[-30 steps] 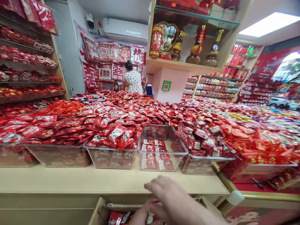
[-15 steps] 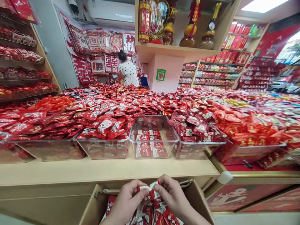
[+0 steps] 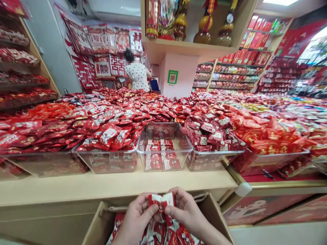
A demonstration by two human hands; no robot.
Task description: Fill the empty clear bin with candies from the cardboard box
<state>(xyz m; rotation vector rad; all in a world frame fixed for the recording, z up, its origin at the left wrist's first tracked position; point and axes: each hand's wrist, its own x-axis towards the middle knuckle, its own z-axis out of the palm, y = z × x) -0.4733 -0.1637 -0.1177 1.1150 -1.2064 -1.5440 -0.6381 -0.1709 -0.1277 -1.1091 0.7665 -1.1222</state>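
Note:
Between my two hands is a small red and white candy packet (image 3: 161, 201), held up over an opened cardboard box (image 3: 92, 222). My left hand (image 3: 138, 216) pinches its left side between thumb and fingers. On the right side, my right hand (image 3: 185, 211) grips it the same way. Below them, loose red and white packets (image 3: 155, 232) fill the box. Straight ahead on the counter stands a clear plastic bin (image 3: 165, 151), with similar packets laid flat in rows on its bottom.
Heaped bins stand either side: red packets (image 3: 109, 136) left, dark red ones (image 3: 208, 134) right, and orange-red bags (image 3: 273, 136) farther right. The wooden counter edge (image 3: 122, 189) runs above the box. A person in a dotted top (image 3: 138, 76) stands at the back. A shelf (image 3: 194, 47) overhangs.
My fingers have shifted on the packet, and more of its printed front shows. The view has moved slightly. The person at the back has an arm out to the side.

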